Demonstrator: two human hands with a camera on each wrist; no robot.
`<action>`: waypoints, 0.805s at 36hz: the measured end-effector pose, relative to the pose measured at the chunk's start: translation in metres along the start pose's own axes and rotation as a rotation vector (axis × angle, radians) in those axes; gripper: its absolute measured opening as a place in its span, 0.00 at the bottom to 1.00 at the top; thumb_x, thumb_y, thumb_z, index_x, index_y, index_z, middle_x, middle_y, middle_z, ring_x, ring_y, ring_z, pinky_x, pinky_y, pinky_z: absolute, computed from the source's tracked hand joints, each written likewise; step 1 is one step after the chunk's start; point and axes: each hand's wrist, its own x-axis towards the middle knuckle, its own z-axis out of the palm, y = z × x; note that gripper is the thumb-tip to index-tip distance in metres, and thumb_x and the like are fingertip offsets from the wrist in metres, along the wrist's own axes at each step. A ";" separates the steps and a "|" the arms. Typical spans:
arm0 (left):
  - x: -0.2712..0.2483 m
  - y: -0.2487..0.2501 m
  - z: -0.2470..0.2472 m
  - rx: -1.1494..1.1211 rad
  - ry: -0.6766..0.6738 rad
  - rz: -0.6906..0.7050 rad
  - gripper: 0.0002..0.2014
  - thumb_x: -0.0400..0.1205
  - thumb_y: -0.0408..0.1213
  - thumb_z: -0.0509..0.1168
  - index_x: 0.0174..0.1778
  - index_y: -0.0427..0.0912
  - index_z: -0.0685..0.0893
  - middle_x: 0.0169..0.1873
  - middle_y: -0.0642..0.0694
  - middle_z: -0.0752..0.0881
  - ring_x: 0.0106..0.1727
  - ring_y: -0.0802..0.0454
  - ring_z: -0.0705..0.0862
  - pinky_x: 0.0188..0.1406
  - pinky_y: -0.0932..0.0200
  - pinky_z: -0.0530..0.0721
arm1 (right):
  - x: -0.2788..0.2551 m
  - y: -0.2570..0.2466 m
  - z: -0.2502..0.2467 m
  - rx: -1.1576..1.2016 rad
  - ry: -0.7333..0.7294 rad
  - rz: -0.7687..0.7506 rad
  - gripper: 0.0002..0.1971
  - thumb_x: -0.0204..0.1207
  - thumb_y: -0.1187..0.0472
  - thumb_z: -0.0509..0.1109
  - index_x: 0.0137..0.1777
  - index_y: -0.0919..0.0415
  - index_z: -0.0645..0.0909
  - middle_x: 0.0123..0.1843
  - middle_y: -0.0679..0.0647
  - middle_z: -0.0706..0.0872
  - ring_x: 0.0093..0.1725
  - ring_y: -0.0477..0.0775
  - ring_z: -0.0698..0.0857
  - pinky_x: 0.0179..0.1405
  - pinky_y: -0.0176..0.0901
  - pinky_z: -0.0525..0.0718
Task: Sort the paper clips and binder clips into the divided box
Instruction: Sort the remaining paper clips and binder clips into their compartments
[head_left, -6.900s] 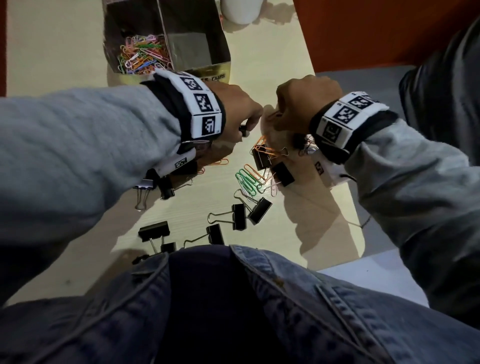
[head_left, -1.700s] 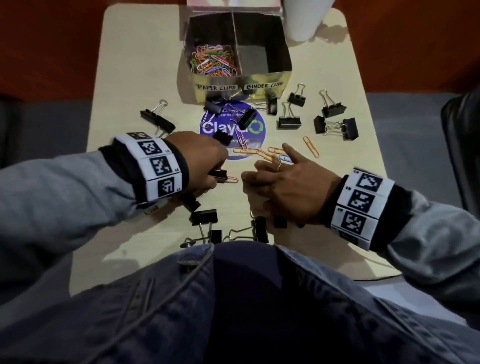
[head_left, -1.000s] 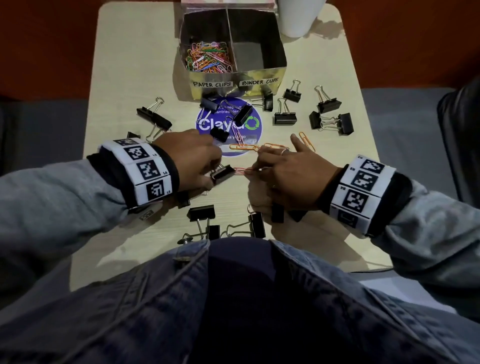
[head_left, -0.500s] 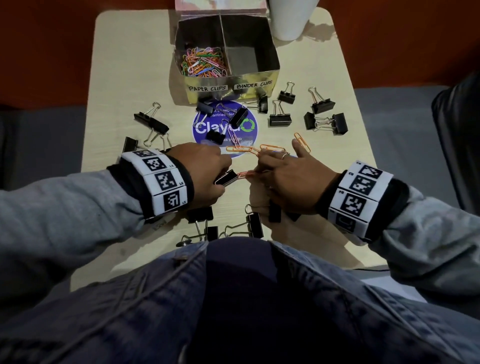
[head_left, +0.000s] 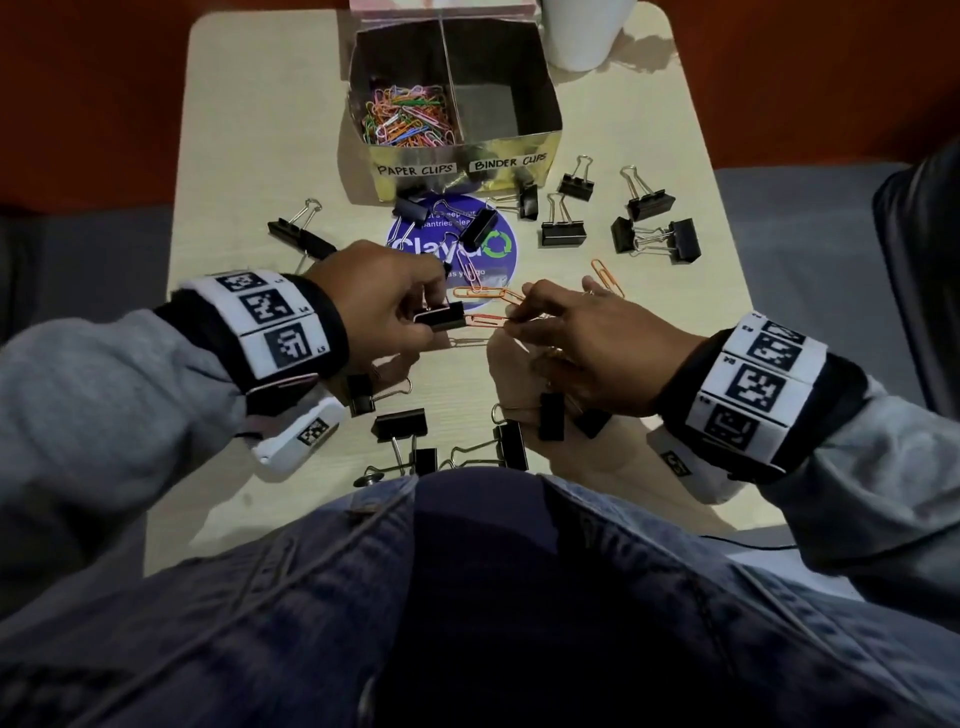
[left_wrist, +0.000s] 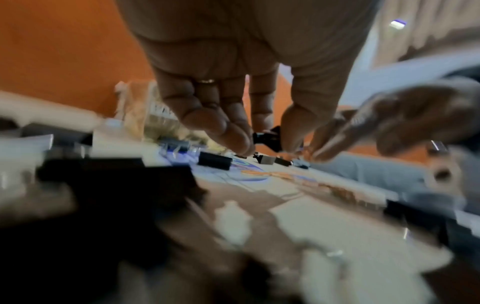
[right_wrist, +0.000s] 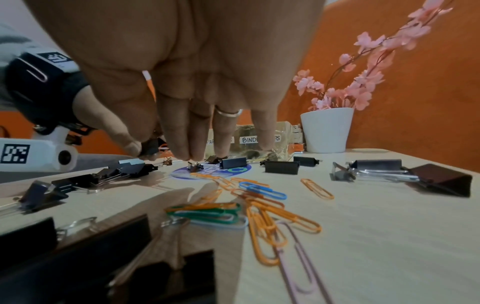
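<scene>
Both hands (head_left: 379, 296) lifted; orange paper clip (head_left: 485, 320) lies crosswise between them.

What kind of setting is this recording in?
Probably a home or small office corner: a small light wooden table against an orange wall, with a white pot of pink artificial blossoms.

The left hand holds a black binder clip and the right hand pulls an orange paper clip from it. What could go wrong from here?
1. The binder clip in the left hand may snap on a finger when the paper clip slips free.
2. The right hand hovers over loose paper clips; a jerk could scatter them off the table.
3. The binder clips compartment looks empty; clips could land in the wrong half.
</scene>
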 end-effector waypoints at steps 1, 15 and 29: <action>0.001 -0.001 -0.001 0.029 -0.012 0.014 0.14 0.72 0.41 0.72 0.53 0.47 0.82 0.39 0.49 0.85 0.42 0.47 0.82 0.44 0.54 0.81 | -0.001 0.001 -0.001 -0.008 0.000 -0.003 0.23 0.80 0.58 0.62 0.75 0.54 0.71 0.74 0.50 0.68 0.72 0.54 0.74 0.77 0.65 0.57; 0.012 0.004 0.011 0.096 0.027 0.084 0.10 0.76 0.40 0.71 0.51 0.47 0.83 0.45 0.49 0.85 0.43 0.54 0.74 0.42 0.61 0.69 | 0.009 -0.008 0.004 -0.024 -0.051 -0.020 0.24 0.78 0.58 0.61 0.75 0.53 0.70 0.74 0.50 0.67 0.71 0.53 0.73 0.77 0.67 0.55; 0.021 0.011 0.017 0.095 -0.038 0.031 0.16 0.75 0.36 0.72 0.56 0.46 0.78 0.52 0.47 0.85 0.52 0.48 0.80 0.45 0.59 0.72 | 0.016 -0.002 0.010 -0.023 -0.090 -0.022 0.22 0.78 0.58 0.62 0.72 0.51 0.73 0.73 0.50 0.68 0.73 0.52 0.70 0.75 0.72 0.55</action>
